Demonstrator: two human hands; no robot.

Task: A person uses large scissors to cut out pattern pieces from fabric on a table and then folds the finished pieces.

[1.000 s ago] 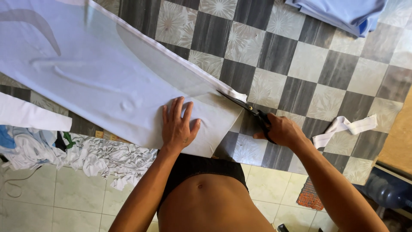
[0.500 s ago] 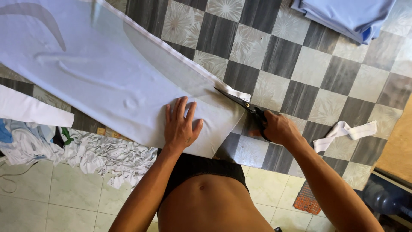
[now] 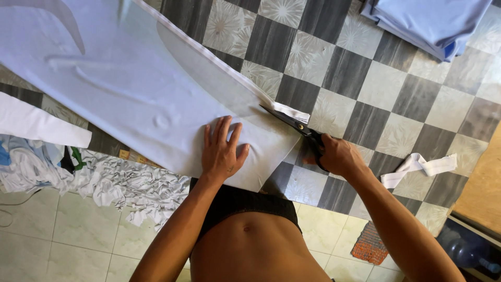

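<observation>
floor: grey and white checkered surface with flower pattern | lower part: pale cream floor tiles | right edge: wooden board | light: soft, even daylight

The long pale grey sheet of fabric runs off the top and left edges. The right hand hides the handles of the black scissors, so its grip is unclear. The folded light blue cloth is cut by the top edge.

checkered tile floor carries pale cloth, folded blue fabric, white scraps.
</observation>
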